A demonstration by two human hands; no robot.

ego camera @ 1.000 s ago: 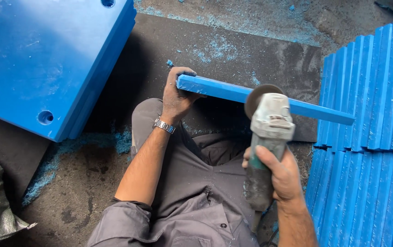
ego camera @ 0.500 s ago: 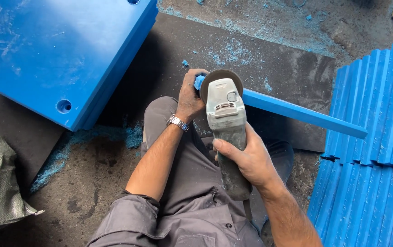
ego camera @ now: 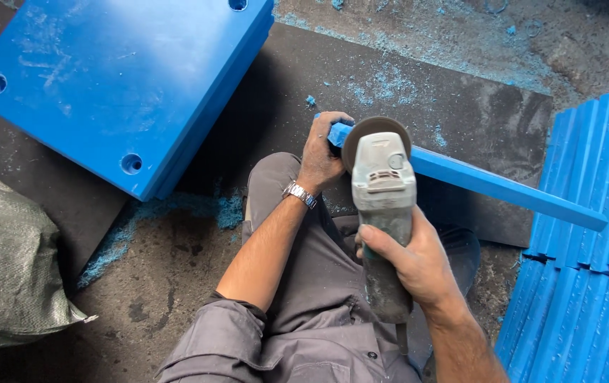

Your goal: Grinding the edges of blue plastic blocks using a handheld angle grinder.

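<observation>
My left hand (ego camera: 323,154) grips the near end of a long blue plastic strip (ego camera: 503,188), which slants away to the right over a dark mat. A metal watch sits on that wrist. My right hand (ego camera: 411,259) holds the body of a dusty grey angle grinder (ego camera: 384,213). Its round disc (ego camera: 374,132) rests against the strip right beside my left hand's fingers. My grey-trousered legs lie under both arms.
A stack of thick blue plastic slabs (ego camera: 120,92) with round holes lies at the upper left. Several blue strips (ego camera: 588,234) are piled along the right edge. A grey woven sack (ego camera: 6,262) sits at the left. Blue shavings (ego camera: 141,220) litter the dark mat (ego camera: 460,106) and floor.
The grinder has travelled left along the strip, from near its middle to the end held by my left hand. The left hand has kept its grip.
</observation>
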